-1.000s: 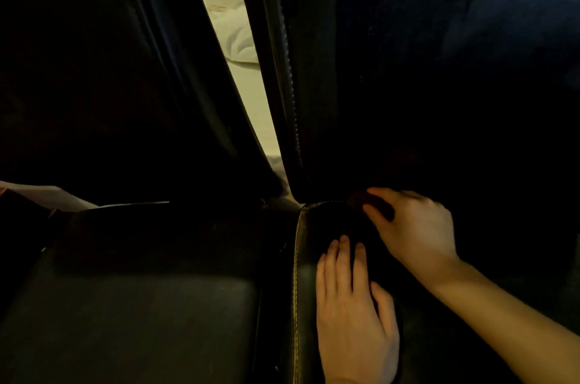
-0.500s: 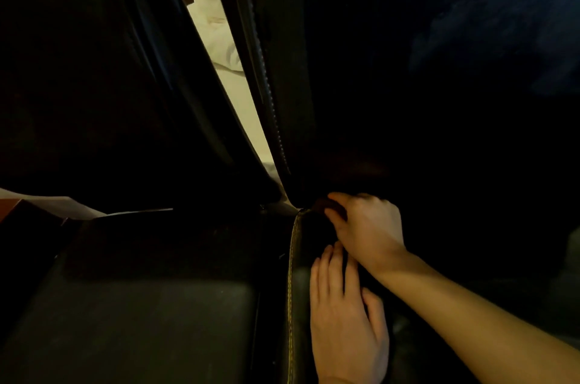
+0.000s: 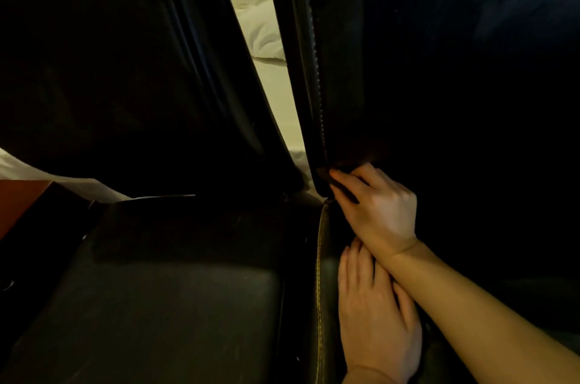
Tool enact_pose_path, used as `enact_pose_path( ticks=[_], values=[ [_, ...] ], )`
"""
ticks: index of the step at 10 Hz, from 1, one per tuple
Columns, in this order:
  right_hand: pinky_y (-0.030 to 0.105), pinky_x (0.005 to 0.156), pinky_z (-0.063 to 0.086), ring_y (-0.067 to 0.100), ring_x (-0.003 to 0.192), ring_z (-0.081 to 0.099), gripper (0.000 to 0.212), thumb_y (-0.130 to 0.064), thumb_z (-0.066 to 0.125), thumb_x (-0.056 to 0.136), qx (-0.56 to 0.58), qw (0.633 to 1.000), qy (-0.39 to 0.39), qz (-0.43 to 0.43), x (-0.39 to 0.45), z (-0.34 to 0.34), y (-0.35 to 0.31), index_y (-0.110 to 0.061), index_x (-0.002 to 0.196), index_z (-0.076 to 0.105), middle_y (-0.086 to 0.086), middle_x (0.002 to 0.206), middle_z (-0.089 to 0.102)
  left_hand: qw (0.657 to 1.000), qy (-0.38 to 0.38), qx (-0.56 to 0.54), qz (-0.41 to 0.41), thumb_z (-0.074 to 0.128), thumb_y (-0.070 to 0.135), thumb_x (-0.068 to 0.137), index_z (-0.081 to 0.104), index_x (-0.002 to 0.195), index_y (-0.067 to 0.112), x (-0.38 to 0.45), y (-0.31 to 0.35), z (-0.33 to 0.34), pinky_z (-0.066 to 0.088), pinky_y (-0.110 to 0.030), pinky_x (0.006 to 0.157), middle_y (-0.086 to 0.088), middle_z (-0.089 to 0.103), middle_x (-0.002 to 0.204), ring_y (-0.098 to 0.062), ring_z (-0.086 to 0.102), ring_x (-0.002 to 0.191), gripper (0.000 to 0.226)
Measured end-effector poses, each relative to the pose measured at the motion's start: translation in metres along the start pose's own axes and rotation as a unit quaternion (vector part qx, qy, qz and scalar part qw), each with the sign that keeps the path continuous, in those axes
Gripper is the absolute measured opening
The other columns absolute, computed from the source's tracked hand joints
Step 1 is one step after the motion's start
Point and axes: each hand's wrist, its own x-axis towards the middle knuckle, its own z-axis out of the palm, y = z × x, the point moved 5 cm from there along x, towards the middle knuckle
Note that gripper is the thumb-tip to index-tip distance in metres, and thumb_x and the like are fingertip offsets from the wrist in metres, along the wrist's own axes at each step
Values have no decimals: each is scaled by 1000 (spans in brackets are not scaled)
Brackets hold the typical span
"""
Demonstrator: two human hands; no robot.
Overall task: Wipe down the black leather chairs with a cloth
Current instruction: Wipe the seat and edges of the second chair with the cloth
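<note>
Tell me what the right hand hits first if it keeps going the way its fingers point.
Probably the stitched edge of the right chair's backrest: the right hand, pinching a dark cloth, already has its fingertips at that edge's foot. Depth is unclear in the dark.

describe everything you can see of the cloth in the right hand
Very little of the cloth shows: a small dark wad, too dim to tell its colour or fabric, bunched under the curled fingers of the right hand. It sits pressed into the crease where the right chair seat meets its backrest, close to the stitched seam at the seat's left edge. Most of it is hidden by the hand and shadow, so its size and folds cannot be made out.
</note>
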Motion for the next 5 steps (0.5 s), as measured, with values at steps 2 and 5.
enact_pose_path(
  ticks=[2, 5],
  values=[
    [25, 51, 45, 19, 73, 66, 27, -28, 81, 73, -56, 990, -126, -7, -3, 14, -3, -29, 100, 75, -4, 92, 65, 1000, 3, 17, 14, 43, 33, 97, 49, 146, 26, -2, 1, 2, 14, -31, 122, 7, 43, 154, -10, 31, 148, 50],
    [28, 74, 55, 17, 90, 68, 21, -16, 62, 93, 563, 543, -56, 620, -22, -6, -34, -19, 114, 64, 3, 98, 70, 999, -3, 23, 23, 55, 41, 78, 54, 141, 19, -4, -15, 19, 11, -30, 125, -2, 45, 148, -25, 42, 140, 66]
  ],
)
